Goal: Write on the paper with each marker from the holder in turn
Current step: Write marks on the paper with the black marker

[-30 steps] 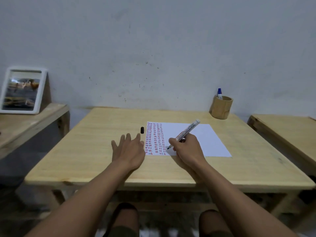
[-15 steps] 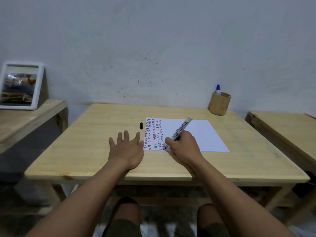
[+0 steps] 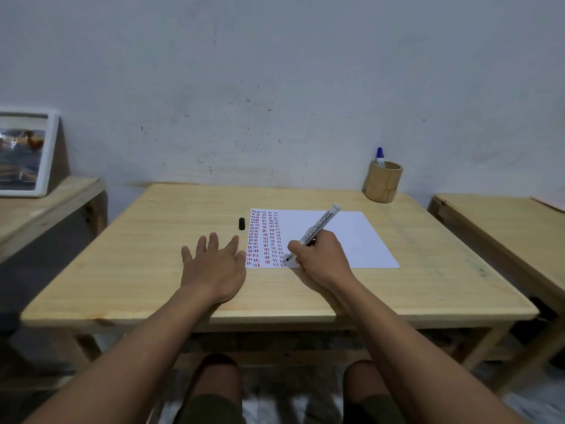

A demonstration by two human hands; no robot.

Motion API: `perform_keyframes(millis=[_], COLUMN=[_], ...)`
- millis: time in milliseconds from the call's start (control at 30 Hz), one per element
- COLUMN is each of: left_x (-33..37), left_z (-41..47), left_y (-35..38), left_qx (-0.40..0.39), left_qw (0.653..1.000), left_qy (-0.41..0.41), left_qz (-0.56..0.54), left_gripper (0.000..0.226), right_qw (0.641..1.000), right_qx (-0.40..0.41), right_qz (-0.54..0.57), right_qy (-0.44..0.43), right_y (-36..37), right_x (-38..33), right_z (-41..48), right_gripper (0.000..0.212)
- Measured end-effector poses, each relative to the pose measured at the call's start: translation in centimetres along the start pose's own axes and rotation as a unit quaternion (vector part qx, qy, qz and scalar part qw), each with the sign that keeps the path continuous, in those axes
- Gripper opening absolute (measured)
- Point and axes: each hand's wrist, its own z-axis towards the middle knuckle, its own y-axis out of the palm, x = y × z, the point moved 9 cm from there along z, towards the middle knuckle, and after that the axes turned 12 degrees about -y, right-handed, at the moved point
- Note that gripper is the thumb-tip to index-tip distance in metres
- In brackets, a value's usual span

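Observation:
A white sheet of paper (image 3: pixel 351 237) lies on the wooden table (image 3: pixel 153 270), its left part filled with columns of short red, blue and black marks. My right hand (image 3: pixel 322 258) grips a white marker (image 3: pixel 319 228) with its black tip touching the paper's near edge beside the columns. My left hand (image 3: pixel 214 264) rests flat on the table, fingers spread, thumb at the paper's left edge. The marker's black cap (image 3: pixel 241 223) lies on the table left of the paper. A bamboo holder (image 3: pixel 382 185) at the far right corner holds a blue-capped marker (image 3: pixel 380 157).
A second wooden table (image 3: pixel 504 234) stands to the right and a lower wooden bench (image 3: pixel 39 209) to the left, carrying a white-framed picture (image 3: pixel 24 154) that leans on the grey wall. My knees show under the table's front edge.
The marker tip has stayed at the bottom of the paper near the columns; my hands have barely moved. The camera has tilted slightly, shifting the scene in view.

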Motion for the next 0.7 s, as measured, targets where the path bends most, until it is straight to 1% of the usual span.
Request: perform_keyframes(millis=[67,133,200,267,333,400,467,533,633,700], left_x=[0.0,0.1,0.2,0.6,1.3,2.2,3.0,3.3,3.3,2.8], left_z=[0.2,0.6,1.3,2.4,3.9,5.2,6.0,6.4,6.4,6.4], left_y=[-0.4,-1.5,-2.9,-4.0,-4.4,-4.2,-4.0,-4.0,-4.3,-4.5], left_qx=[0.021,0.062,0.094,0.111,0.106,0.083,0.072,0.085,0.113,0.123], left_qw=[1.000,0.997,0.991,0.982,0.979,0.983,0.987,0.987,0.982,0.979], left_qy=[-0.007,-0.023,-0.041,-0.038,-0.012,0.025,0.052,0.068,0.074,0.059], left_qz=[-0.014,-0.039,-0.090,-0.147,-0.174,-0.164,-0.134,-0.118,-0.132,-0.153], left_gripper=[0.055,0.048,0.042,0.042,0.047,0.052,0.051,0.043,0.022,0.021], right_qw=[0.999,0.998,0.995,0.991,0.988,0.984,0.977,0.965,0.952,0.954], right_qx=[0.019,0.029,0.035,0.041,0.041,0.041,0.049,0.054,0.050,0.049], right_qz=[0.027,0.056,0.090,0.123,0.144,0.170,0.201,0.245,0.288,0.285], right_qy=[0.015,0.027,0.033,0.033,0.033,0.041,0.052,0.074,0.089,0.082], right_y=[-0.5,-0.6,-0.6,-0.7,-0.7,-0.6,-0.7,-0.6,-0.5,-0.5], right_x=[0.5,0.8,0.7,0.5,0.5,0.7,0.9,0.9,0.5,0.3], right_z=[0.1,0.3,0.6,0.8,1.1,1.4,1.8,2.1,2.4,2.5], right_gripper=[0.020,0.019,0.016,0.020,0.024,0.022,0.021,0.021,0.019,0.017])
